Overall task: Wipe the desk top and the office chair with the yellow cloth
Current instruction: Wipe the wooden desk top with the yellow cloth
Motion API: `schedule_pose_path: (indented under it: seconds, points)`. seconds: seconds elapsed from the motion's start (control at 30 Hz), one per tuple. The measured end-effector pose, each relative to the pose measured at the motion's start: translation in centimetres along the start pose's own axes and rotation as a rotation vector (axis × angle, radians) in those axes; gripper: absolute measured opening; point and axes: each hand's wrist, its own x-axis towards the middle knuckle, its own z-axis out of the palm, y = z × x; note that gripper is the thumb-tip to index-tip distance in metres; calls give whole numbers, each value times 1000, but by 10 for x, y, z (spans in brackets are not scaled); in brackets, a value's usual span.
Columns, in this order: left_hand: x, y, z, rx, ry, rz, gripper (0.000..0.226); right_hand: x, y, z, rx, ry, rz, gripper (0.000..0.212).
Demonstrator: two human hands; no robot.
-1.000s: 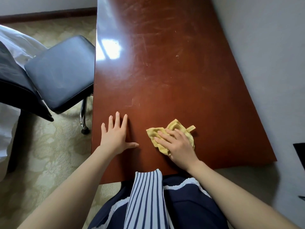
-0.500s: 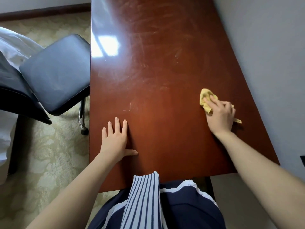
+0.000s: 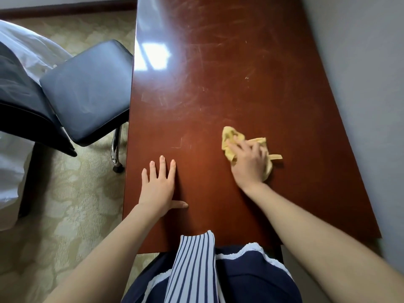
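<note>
The right hand [image 3: 249,162] lies flat on the yellow cloth [image 3: 230,137], fingers loosely spread and pressing it to the desk top [image 3: 218,73] rather than pinching it; the cloth is bunched under the palm, touching the wood, with its free lump sticking out toward 11 o'clock from the fingertips and a small tag trailing out at 3 o'clock. Its long axis runs roughly from 10 to 4 o'clock, slantwise across the desk. The left hand [image 3: 159,186] is planted palm-down near the desk's left edge, at about 9 o'clock from the cloth and well apart from it, fingers splayed and thumb out — it looks to be a brace, not a worker. What the next stroke turns on, I judge, is that most of the smeared, unwiped surface lies at 12 o'clock from the cloth, away from the body, so the right hand is the one placed to push forward. The office chair [image 3: 87,88] stands off the desk's left side at about 10 o'clock, nearer the left hand — apparently not yet wiped.
</note>
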Motion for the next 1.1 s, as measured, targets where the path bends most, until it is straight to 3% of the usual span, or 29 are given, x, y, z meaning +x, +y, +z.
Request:
schedule_pose_path:
  seconds: [0.1, 0.33, 0.47, 0.63, 0.77, 1.0, 1.1]
  points:
    - [0, 0, -1, 17, 7, 2, 125, -33, -17, 9, 45, 3, -251, 60]
    - [-1, -2, -2, 24, 12, 3, 123, -77, 9, 12, 154, -87, -852, 34]
    - [-1, -9, -7, 29, 22, 28, 112, -64, 29, 2, 135, -103, -988, 32]
    - [0, -20, -6, -55, 35, 61, 103, -15, 45, -7, 75, -79, -717, 37]
    - [-2, -19, -3, -75, 32, 66, 103, 26, 43, -12, 30, -157, -373, 58]
    - [-1, -24, -1, -129, 37, 75, 101, 72, -12, -2, 58, -142, 306, 42]
    - [-1, -26, 0, -157, 42, 73, 99, 71, -50, 4, 0, -223, 258, 40]
